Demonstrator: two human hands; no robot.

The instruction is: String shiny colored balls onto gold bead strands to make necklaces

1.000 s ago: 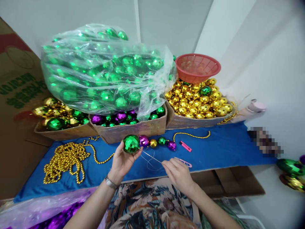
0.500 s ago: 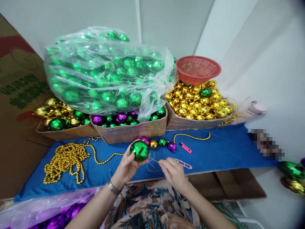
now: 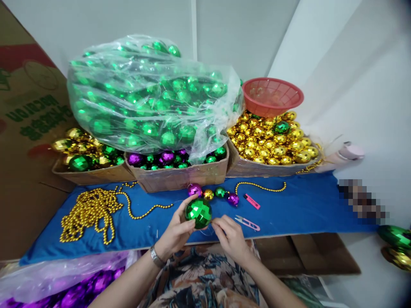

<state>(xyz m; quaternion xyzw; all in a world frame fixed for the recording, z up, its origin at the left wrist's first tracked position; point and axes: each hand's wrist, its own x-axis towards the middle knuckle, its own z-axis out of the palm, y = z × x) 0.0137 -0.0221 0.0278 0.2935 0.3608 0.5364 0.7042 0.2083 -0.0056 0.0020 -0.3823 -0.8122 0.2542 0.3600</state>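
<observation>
Holding green faceted ball [image 3: 198,212], left hand [image 3: 175,233]; right hand [image 3: 229,237] touching.

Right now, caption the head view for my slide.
Both hands, left and right, hold a green ball over a blue cloth.

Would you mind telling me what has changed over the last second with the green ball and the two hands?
The left hand has carried the green ball rightward and toward the body, away from the bead row. The right hand has closed in and now touches the ball. The left hand's grip, the snips and the gold bead chain are unchanged.
</observation>
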